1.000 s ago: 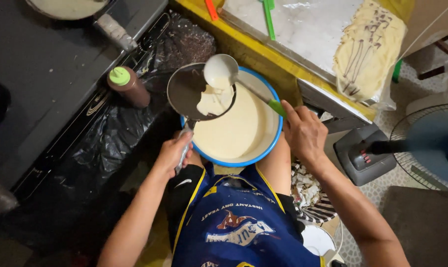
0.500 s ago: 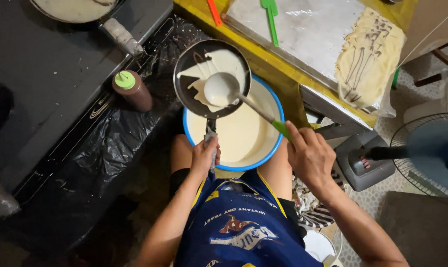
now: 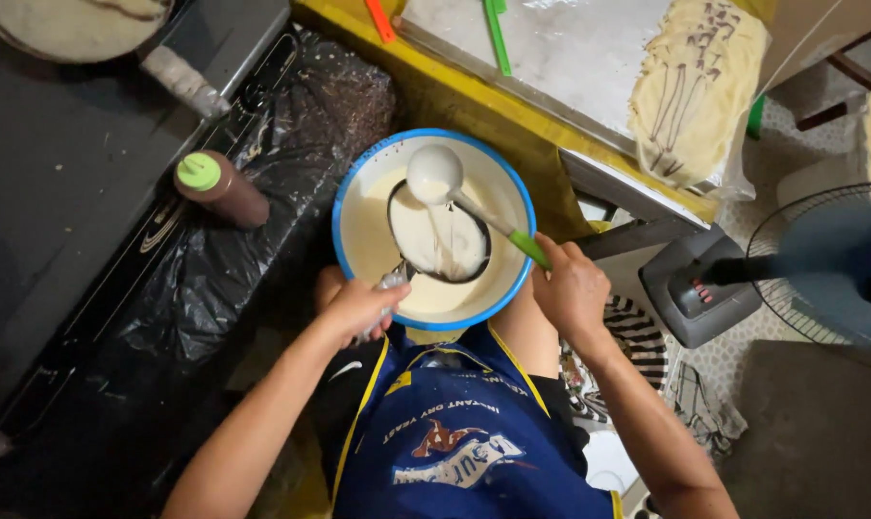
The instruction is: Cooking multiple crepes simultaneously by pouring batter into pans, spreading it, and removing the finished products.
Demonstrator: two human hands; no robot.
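Ladle (image 3: 435,175) is hanging straight above the small pan (image 3: 439,240) I'm holding over the blue-rimmed bowl (image 3: 358,192) on my lap, handle slanting down-right into my closed right hand (image 3: 572,288), my left hand (image 3: 358,309) gripping the pan handle.

Bowl (image 3: 358,207) sits on your lap, batter in it. Small pan (image 3: 440,240) is over the bowl, its handle in your left hand (image 3: 358,309). Ladle (image 3: 435,175) is above the pan, in your right hand (image 3: 572,288). Squeeze bottle (image 3: 219,187) lies left of the bowl, fan (image 3: 820,269) far right, tray (image 3: 570,58) behind the bowl.
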